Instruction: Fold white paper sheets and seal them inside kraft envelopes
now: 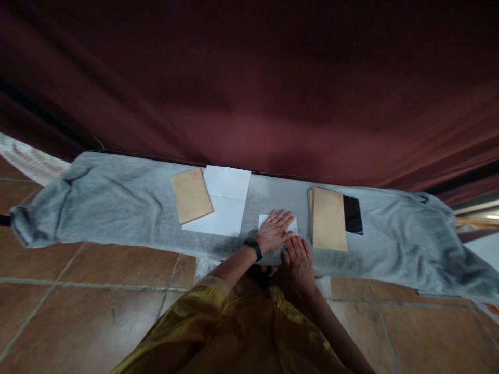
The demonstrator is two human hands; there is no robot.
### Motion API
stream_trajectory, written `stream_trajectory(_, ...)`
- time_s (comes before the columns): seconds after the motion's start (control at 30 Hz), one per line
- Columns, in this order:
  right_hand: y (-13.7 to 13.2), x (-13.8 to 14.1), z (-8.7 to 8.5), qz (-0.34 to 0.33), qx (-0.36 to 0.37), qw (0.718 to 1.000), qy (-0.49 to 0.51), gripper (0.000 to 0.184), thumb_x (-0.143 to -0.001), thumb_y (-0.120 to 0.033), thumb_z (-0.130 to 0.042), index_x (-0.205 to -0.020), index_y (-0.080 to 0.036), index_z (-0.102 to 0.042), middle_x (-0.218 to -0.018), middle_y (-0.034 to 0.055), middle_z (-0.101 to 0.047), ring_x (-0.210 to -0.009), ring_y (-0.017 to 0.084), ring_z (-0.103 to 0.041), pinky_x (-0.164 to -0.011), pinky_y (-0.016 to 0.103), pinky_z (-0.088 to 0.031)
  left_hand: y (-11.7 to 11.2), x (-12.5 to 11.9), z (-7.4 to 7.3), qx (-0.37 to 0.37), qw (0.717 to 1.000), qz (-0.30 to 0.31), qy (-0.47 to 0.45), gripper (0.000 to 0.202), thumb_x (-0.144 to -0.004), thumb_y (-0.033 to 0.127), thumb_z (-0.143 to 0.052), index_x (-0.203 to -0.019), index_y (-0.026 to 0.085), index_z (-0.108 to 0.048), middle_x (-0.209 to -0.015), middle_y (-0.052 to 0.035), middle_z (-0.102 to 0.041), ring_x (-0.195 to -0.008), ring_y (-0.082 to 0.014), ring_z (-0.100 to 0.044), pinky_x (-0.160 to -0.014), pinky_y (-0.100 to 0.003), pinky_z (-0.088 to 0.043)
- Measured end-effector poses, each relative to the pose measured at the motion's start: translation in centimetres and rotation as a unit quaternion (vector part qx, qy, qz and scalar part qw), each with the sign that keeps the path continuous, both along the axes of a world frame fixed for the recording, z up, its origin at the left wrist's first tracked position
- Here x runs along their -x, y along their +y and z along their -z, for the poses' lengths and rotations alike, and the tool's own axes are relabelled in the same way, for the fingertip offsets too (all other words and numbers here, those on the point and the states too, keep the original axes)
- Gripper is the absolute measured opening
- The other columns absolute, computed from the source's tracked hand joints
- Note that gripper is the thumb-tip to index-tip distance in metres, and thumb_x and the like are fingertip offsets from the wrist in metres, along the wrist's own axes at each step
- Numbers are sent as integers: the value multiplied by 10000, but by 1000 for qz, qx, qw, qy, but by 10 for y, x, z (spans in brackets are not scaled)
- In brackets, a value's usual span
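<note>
A small piece of white paper (262,220), possibly folded, lies on the grey cloth (280,195). My left hand (273,231) presses flat over it with fingers stretched out and covers most of it. Close beside, my right hand (300,262) rests at the paper's near right corner, its fingers extended and lying flat. The two hands meet near the left thumb. To the left is a larger white sheet (228,200) with a crease across it, partly under a brown envelope (192,196). Right of my hands sits a small stack of brown envelopes (329,218).
A dark phone (353,214) sits partly under the envelope stack's right side. The cloth drapes over a long narrow bench-like surface. Dark red fabric (249,119) rises along its far edge. Brown floor tiles (97,306) show on the near side.
</note>
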State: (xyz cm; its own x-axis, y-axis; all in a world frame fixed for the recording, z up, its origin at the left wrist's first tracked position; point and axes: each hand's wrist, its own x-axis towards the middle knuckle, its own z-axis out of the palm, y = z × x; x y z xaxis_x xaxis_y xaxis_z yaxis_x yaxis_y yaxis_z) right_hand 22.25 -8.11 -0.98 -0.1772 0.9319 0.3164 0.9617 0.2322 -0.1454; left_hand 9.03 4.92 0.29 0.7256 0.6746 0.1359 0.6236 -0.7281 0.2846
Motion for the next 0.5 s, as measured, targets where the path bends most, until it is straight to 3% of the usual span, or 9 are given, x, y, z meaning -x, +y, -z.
stream_trajectory(0.27,1,-1,4,1,-3,1000,5,514,-1013,-206,-372,-1515,-100,-386,-1535,164,-466,-1435,287,-405,-1163,523,-339,-11,13,-1,-34,998,-56,6,627,-1039,526,-318,-1534,145,-369,-1638,-98,-304,-1534,-243,-223,-1263,-467,-163)
stream_trajectory(0.5,1,-1,9,12,1,1000,-3,517,-1020,-230,-387,-1524,-115,-385,-1554,159,-443,-1448,294,-390,-1181,529,-311,-42,39,-4,-47,999,18,17,619,-1037,550,-324,-1540,190,-360,-1635,-86,-319,-1531,-216,-233,-1263,-444,-140)
